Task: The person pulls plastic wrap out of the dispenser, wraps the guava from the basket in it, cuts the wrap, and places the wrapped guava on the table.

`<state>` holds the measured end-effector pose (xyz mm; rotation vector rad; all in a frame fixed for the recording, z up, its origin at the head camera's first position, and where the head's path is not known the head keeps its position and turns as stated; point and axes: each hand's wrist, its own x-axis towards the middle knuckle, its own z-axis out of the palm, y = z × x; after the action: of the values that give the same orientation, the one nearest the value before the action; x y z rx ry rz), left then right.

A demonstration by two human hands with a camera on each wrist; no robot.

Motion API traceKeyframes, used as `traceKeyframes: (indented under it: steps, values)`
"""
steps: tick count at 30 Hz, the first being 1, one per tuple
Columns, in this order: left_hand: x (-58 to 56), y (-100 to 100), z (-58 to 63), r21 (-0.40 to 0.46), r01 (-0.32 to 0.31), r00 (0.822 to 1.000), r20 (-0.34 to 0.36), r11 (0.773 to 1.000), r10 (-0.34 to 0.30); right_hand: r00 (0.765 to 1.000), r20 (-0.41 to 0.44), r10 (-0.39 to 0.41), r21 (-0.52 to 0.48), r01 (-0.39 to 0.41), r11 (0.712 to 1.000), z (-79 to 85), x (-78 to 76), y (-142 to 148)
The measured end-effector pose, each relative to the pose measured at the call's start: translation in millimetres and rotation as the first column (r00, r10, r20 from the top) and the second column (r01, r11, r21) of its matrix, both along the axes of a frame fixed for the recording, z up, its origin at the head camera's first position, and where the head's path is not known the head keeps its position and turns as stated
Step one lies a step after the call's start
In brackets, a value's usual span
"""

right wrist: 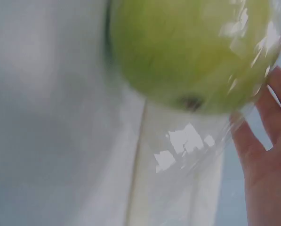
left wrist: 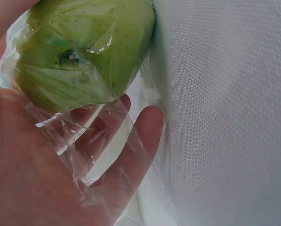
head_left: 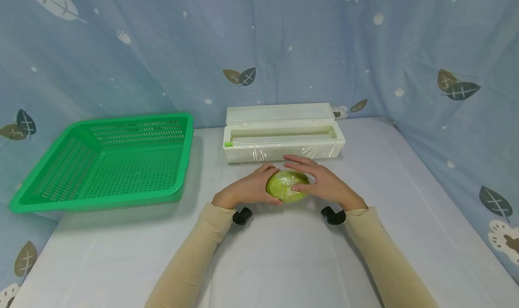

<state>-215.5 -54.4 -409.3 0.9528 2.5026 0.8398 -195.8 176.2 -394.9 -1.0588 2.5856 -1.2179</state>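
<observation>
A green fruit [head_left: 282, 187] with small dark specks lies wrapped in clear cling film, close over the white table. My left hand [head_left: 255, 185] holds its left side, thumb at the near side and fingers round the far side. In the left wrist view, loose film [left wrist: 91, 155] drapes across the palm and fingers below the fruit's stem end. On the right, my right hand [head_left: 322, 182] touches the fruit with its thumb while the other fingers stretch out loosely beyond it. The right wrist view shows film [right wrist: 187, 150] stretching past the fruit's dark-tipped end, with fingertips at its edge.
Behind the hands stands a white cling film box [head_left: 284, 152], lid raised, with a roll inside and a green slider [head_left: 229, 143] at its left end. A green perforated basket [head_left: 184, 159] sits at the left. A blue patterned curtain [head_left: 284, 51] closes off the back.
</observation>
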Motion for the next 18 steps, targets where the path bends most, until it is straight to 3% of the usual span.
traceKeyframes:
  steps: [7,12,18]
  values:
    - [-4.3,-2.0,-3.5,0.05,-0.022,0.997,0.076,0.999,0.018,0.986,-0.162,0.049,0.097,-0.034,0.995,-3.9,1.2,-8.9]
    - [-6.7,-2.2,-5.9,0.132,-0.027,0.992,0.128,0.991,0.01,0.991,-0.128,0.044,0.096,-0.032,0.995,-14.4,-3.4,-7.6]
    - [-9.7,-0.5,-4.3,0.181,0.013,0.992,0.122,0.983,-0.036,0.997,-0.076,0.023,0.065,-0.018,0.998,-20.1,-5.9,-8.5]
